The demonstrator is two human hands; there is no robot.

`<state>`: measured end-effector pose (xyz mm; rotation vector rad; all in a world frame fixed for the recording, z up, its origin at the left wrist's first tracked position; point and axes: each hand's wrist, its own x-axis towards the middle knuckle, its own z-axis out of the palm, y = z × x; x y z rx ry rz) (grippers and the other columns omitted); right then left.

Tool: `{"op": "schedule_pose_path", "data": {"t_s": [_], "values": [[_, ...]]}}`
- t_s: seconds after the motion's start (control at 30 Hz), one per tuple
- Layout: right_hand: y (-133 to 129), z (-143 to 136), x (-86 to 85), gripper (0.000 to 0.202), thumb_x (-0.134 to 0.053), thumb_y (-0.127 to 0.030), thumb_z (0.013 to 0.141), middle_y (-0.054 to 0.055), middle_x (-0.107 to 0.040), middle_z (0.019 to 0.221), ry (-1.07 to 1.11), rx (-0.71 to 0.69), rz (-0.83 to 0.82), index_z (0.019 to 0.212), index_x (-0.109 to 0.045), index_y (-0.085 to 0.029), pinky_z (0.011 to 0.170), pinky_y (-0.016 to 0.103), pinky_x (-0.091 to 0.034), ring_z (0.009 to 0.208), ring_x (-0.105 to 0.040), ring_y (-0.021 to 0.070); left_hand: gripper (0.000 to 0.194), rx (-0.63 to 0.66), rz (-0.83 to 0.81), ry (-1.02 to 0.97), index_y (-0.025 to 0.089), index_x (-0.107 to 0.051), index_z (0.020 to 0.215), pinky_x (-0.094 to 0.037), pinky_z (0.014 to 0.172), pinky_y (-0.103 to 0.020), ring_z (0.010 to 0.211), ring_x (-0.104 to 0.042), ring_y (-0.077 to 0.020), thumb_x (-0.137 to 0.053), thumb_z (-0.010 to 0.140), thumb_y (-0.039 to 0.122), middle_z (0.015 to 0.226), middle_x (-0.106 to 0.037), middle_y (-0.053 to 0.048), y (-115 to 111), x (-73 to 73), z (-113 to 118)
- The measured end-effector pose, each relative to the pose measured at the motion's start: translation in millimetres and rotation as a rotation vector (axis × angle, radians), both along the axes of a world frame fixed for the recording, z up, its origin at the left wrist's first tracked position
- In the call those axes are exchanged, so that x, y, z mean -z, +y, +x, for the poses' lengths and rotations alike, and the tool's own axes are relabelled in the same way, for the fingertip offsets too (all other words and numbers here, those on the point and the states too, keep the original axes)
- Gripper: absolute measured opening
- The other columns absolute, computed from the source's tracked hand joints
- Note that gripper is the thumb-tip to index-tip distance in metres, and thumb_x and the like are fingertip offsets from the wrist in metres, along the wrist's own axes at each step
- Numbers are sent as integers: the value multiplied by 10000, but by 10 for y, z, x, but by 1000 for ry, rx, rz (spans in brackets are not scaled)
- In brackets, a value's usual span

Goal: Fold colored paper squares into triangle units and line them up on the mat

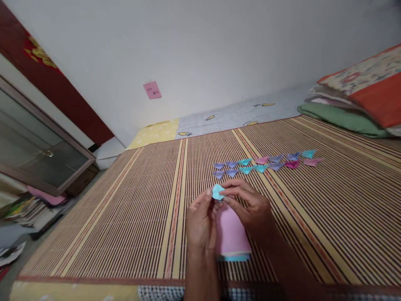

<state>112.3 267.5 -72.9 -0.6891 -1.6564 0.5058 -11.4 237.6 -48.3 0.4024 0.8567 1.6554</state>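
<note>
Between my two hands is a small piece of folded light-blue paper [217, 191], held up above the mat. My left hand [200, 221] pinches its left edge with thumb and fingers. On the other side, my right hand [250, 205] grips it at the right and lower edge. A stack of pink paper sheets [232, 234] with blue ones beneath lies under my hands, partly hidden by them. Just beyond, two rows of folded paper boats in blue, purple and pink, such as the magenta one [292, 164], stand on the striped mat [140, 217].
At the right back lie a green folded cloth [341, 119] and an orange floral pillow [376, 92]. A pink note [152, 90] is on the wall. To the left are a glass-panelled cabinet door [40, 142] and a pile of magazines [28, 213] below bed level.
</note>
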Motion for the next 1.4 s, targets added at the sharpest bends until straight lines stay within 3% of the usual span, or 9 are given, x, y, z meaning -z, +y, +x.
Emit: {"op": "schedule_pose_path", "data": {"t_s": [0.13, 0.3, 0.4, 0.5, 0.67, 0.83, 1.07, 1.27, 1.4], "values": [[12, 2, 25, 150, -665, -125, 927, 58, -681, 1061, -1, -12, -30, 1005, -747, -224, 906, 341, -540, 1027, -670, 197, 353, -16, 30, 24, 94, -778, 864, -585, 638, -219, 734, -701, -137, -937, 629, 303, 847, -769, -75, 0, 20, -8], [29, -4, 44, 168, -657, -129, 940, 45, -683, 1037, 56, 3, -72, 1030, -746, -239, 892, 335, -534, 1022, -669, 191, 250, -53, 169, 249, 215, -684, 1083, -585, 743, -253, 800, -718, -142, -772, 859, 282, 879, -751, -25, -48, 36, 9], [29, 2, 32, 173, -652, -120, 944, 30, -686, 1010, 81, 9, -67, 1023, -741, -245, 885, 319, -525, 1005, -668, 178, 153, -44, 231, 450, 218, -686, 1034, -572, 809, -250, 879, -714, -143, -730, 888, 233, 940, -741, -26, -56, 63, 10], [10, 5, 20, 148, -657, -118, 939, 25, -693, 993, 84, 20, -70, 993, -731, -234, 890, 313, -518, 1002, -670, 175, 99, -90, 232, 607, 206, -715, 953, -564, 792, -221, 833, -705, -126, -746, 860, 195, 903, -729, -10, -42, 110, -1], [-22, -19, 19, 103, -668, -120, 925, 19, -690, 945, 119, 33, -93, 924, -697, -219, 870, 316, -512, 966, -672, 177, 48, -139, 251, 745, 199, -761, 880, -560, 750, -226, 809, -710, -148, -740, 845, 175, 833, -737, -14, -29, 154, -25], [-13, -28, 21, 116, -659, -111, 919, 14, -690, 905, 110, 17, -103, 876, -682, -216, 820, 308, -511, 918, -671, 175, 50, -115, 258, 784, 193, -771, 827, -557, 750, -250, 808, -704, -162, -734, 841, 163, 840, -746, -22, -27, 133, -54], [3, 10, 48, 89, -638, -157, 933, 25, -694, 934, 180, -53, -230, 908, -694, -223, 867, 340, -511, 953, -667, 195, 125, -36, 232, 751, 210, -823, 936, -566, 761, -279, 885, -722, -196, -714, 878, 235, 966, -774, -65, -9, 124, -107], [-13, 7, 48, 48, -660, -234, 927, 23, -697, 883, 213, -41, -368, 923, -705, -218, 771, 320, -523, 856, -671, 194, 101, -60, 183, 602, 185, -831, 872, -564, 697, -254, 715, -690, -151, -800, 788, 231, 822, -768, -53, 18, 160, -130], [-18, -3, 35, 74, -633, -220, 929, 26, -690, 885, 204, -67, -354, 911, -705, -214, 779, 314, -524, 873, -670, 193, 48, -52, 218, 613, 176, -825, 807, -552, 714, -243, 746, -682, -150, -803, 772, 201, 805, -753, -48, 28, 168, -128]]}}
